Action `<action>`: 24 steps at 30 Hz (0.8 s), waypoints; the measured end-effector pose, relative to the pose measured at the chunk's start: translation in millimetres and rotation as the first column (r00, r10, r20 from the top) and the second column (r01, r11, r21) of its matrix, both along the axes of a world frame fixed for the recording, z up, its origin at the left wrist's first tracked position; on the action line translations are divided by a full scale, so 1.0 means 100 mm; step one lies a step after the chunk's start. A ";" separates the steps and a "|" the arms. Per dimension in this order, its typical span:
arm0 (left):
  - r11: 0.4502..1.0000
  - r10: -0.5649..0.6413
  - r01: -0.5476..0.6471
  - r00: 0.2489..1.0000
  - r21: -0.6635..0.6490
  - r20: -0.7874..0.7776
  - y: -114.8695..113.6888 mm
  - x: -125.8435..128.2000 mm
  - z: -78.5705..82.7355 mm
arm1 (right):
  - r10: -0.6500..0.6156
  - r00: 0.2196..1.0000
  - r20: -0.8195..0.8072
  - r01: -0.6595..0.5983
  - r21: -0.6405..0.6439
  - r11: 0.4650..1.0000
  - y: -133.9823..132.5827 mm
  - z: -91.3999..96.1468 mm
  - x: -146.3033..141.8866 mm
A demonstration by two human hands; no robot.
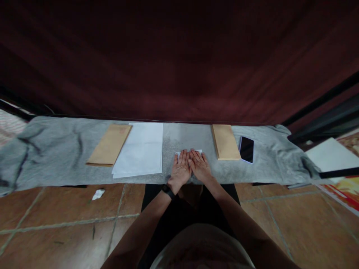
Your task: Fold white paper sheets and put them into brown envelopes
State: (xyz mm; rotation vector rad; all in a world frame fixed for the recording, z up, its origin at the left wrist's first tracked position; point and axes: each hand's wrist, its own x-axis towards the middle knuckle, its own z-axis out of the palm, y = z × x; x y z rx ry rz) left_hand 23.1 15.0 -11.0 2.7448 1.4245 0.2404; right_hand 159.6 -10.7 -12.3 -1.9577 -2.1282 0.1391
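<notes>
Both my hands lie flat, side by side, on a small folded white paper in the middle of the grey cloth that covers the table. My left hand has its fingers stretched out together, and a dark band sits on its wrist. Touching it on the right, my right hand presses down flat on the same paper. Only the paper's far edge shows beyond my fingertips.
Left of my hands lie a stack of white sheets and a brown envelope. On the right lie a second brown envelope and a dark phone. A white scrap lies on the tiled floor. A dark red curtain hangs behind.
</notes>
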 end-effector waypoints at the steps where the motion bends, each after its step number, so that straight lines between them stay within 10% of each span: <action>1: 1.000 -0.002 0.002 1.000 -0.006 0.002 0.00 -0.01 0.01 | -0.002 1.000 0.006 0.002 0.004 1.000 -0.01 -0.02 0.02; 24: 0.993 0.122 -0.122 0.992 0.003 -0.010 -0.08 -0.34 0.01 | -0.097 0.994 0.049 0.086 0.180 0.980 -0.23 -0.17 0.31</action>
